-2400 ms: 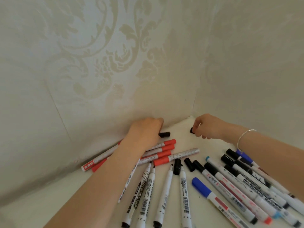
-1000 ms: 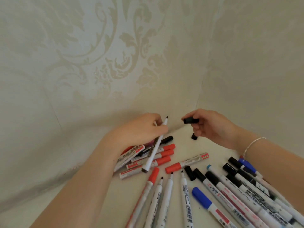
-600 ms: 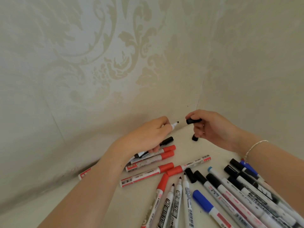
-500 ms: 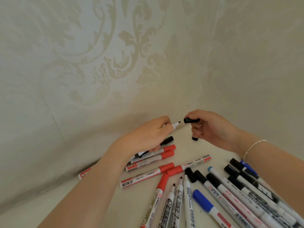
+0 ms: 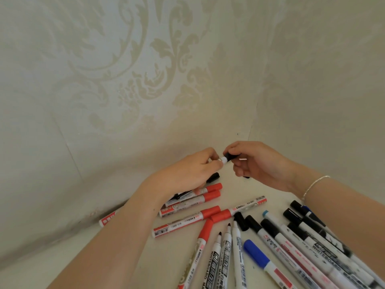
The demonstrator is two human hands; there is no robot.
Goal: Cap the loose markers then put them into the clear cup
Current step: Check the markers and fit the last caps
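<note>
The left hand (image 5: 187, 172) holds a white marker (image 5: 223, 159) up near the far corner, and the right hand (image 5: 258, 163) pinches a black cap (image 5: 230, 157) right on its tip. Many more markers (image 5: 239, 243) lie on the bench (image 5: 83, 257), some with no caps.

Cream wallpaper (image 5: 145, 59) carries a pale damask scroll pattern. On the off-white tabletop (image 5: 83, 257) lie white markers with red caps (image 5: 210, 211), black caps (image 5: 253, 223) and 1 blue cap (image 5: 255, 254).
</note>
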